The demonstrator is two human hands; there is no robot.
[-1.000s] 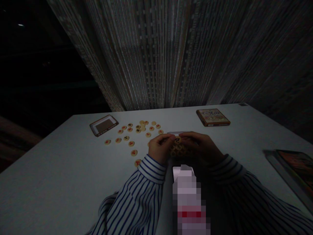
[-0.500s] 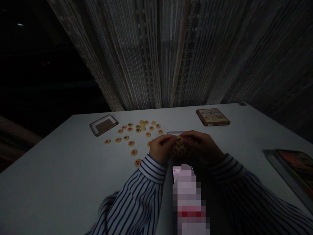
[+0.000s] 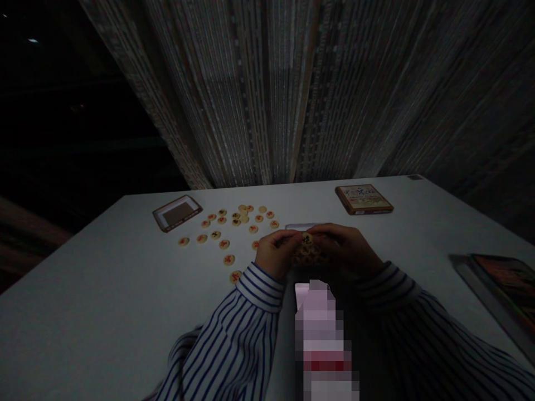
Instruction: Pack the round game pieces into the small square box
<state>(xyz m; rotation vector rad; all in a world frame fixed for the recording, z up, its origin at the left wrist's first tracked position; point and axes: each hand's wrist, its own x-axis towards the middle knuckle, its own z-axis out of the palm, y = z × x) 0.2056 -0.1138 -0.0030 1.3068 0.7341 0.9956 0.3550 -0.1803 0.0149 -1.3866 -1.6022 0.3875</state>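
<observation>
The left hand (image 3: 276, 253) and the right hand (image 3: 346, 248) together pinch a small stack of xiangqi pieces (image 3: 307, 252) just above the white table (image 3: 104, 312), right of the loose pieces (image 3: 225, 231). If one side presses less, the stack can collapse and scatter.

A brown-rimmed tray (image 3: 178, 213) lies far left on the desk (image 3: 104, 312). An orange box (image 3: 363, 199) sits far right. A curtain (image 3: 292, 94) hangs behind.

Roughly twenty loose discs (image 3: 229, 259), one held stack of discs (image 3: 307, 253), two hands (image 3: 276, 253), two flat boxes (image 3: 363, 199).
</observation>
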